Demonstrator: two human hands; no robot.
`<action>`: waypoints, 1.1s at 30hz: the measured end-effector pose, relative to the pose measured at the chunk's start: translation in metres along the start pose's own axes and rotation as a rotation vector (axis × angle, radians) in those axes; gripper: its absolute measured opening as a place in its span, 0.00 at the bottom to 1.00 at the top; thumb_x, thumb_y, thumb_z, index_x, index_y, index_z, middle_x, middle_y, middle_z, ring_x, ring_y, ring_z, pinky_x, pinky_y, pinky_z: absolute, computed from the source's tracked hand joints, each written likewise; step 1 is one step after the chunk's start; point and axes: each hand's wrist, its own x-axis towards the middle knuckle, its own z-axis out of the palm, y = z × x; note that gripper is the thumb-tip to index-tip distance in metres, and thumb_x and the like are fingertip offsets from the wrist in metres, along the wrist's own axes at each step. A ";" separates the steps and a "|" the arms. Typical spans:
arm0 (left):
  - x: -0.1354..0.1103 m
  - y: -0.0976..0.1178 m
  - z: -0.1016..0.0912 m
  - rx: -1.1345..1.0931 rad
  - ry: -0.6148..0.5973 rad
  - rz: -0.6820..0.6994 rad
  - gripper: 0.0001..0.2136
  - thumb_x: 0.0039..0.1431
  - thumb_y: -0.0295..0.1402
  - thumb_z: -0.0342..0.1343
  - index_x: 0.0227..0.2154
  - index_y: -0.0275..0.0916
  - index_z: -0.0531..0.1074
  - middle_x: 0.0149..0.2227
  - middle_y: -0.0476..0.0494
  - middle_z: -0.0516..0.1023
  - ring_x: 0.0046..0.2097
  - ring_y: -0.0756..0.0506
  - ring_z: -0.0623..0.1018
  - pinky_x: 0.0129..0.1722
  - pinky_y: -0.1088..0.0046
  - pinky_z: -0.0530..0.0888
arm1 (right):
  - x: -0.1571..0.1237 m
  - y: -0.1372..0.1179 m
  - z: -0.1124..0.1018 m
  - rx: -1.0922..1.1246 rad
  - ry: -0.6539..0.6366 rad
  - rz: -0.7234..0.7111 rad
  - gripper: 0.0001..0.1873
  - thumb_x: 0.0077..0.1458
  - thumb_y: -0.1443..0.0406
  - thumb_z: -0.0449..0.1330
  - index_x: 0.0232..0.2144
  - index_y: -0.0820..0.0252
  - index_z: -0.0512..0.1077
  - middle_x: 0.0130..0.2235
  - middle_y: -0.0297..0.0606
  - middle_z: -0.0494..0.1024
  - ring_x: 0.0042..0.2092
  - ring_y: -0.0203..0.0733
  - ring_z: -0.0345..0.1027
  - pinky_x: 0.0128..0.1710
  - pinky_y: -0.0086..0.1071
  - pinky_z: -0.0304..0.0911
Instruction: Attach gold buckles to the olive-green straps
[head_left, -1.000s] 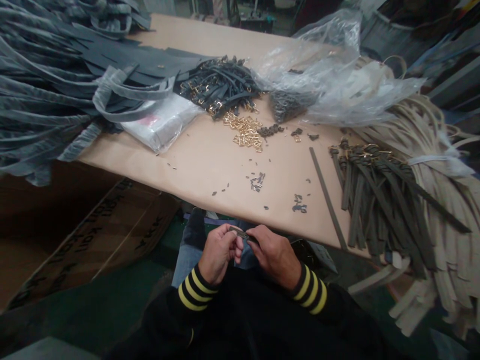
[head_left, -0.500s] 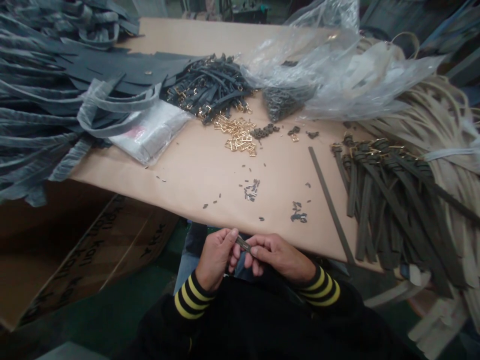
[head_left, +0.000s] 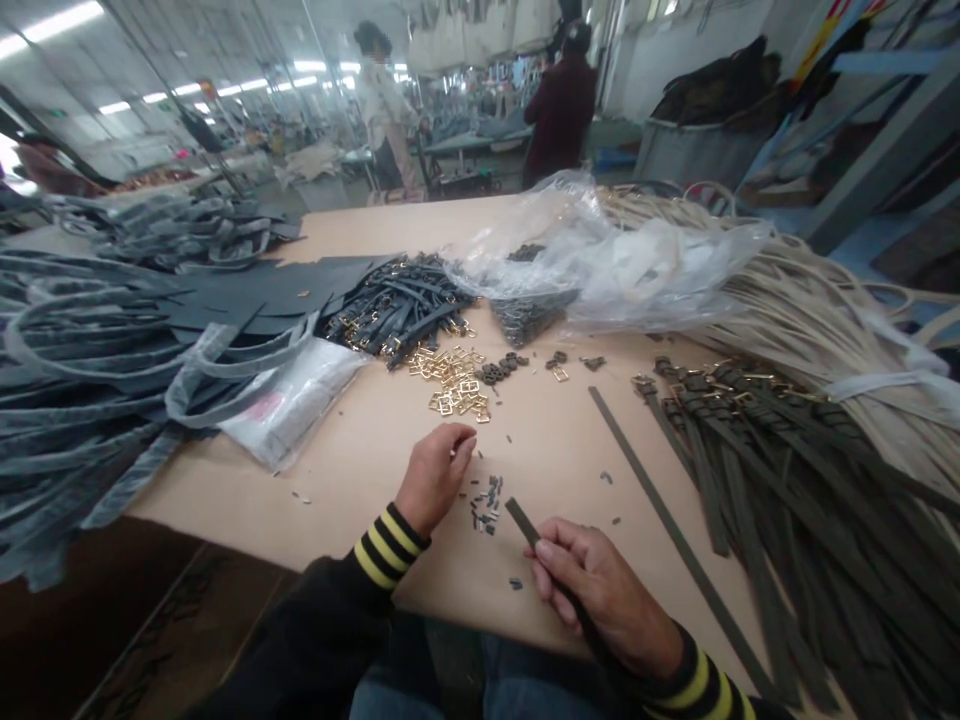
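1. Two hands in view. Left hand [head_left: 435, 478]: closed to a narrow curl, knuckles up, just above or touching the tabletop; any small piece inside the curled fingers [head_left: 461, 440] hidden, so contents impossible to tell.
2. Right hand [head_left: 600, 590]: firm grip on one narrow dark strap [head_left: 521, 522], tip sticking out ahead of the fingers [head_left: 551, 565], rest running down past the palm and cut off behind the hand and the frame's lower edge.
3. Just ahead of the left hand, toward the right hand: one small scatter of dark metal fittings [head_left: 486, 505], about a dozen, individual shapes hard to make out. One more fitting [head_left: 516, 583] just beside the held strap.
4. Farther ahead of both hands: one heap of gold buckles [head_left: 454, 385], too tangled to count, and one bundle of buckled dark straps [head_left: 397, 320] beyond it.
5. Right of the right hand: one loose strap [head_left: 675, 540] flat on the tan tabletop [head_left: 337, 500], then a large pile of olive straps [head_left: 757, 480], cut off by the frame.
6. Left of the left hand: one clear packet [head_left: 292, 405] with a pink label, lettering too blurred to read, beside a mass of grey strap loops [head_left: 75, 400], partly cut off.
7. Far ahead of the grip: one crumpled plastic bag [head_left: 600, 270], beige straps [head_left: 795, 285] behind it, and two standing people [head_left: 562, 110] well beyond the table.
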 end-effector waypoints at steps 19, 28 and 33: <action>0.098 0.010 0.019 0.620 -0.117 0.296 0.11 0.53 0.22 0.43 0.37 0.35 0.66 0.33 0.39 0.68 0.36 0.45 0.70 0.36 0.68 0.67 | 0.001 -0.004 0.000 -0.021 -0.052 -0.023 0.22 0.49 0.49 0.49 0.24 0.64 0.59 0.18 0.29 0.65 0.13 0.22 0.49 0.13 0.19 0.47; -0.011 0.022 0.000 -0.993 -0.193 -0.455 0.09 0.44 0.31 0.59 0.29 0.33 0.70 0.26 0.47 0.73 0.29 0.51 0.75 0.33 0.76 0.71 | 0.002 -0.004 -0.001 0.093 -0.056 -0.037 0.14 0.50 0.56 0.50 0.31 0.63 0.60 0.22 0.30 0.66 0.15 0.23 0.48 0.12 0.20 0.47; -0.062 0.017 0.009 -1.202 -0.057 -0.628 0.09 0.40 0.30 0.62 0.26 0.31 0.73 0.29 0.44 0.76 0.31 0.52 0.75 0.34 0.79 0.72 | -0.004 -0.002 0.001 -0.048 -0.076 -0.047 0.15 0.53 0.56 0.48 0.27 0.63 0.60 0.19 0.27 0.64 0.14 0.23 0.43 0.11 0.20 0.40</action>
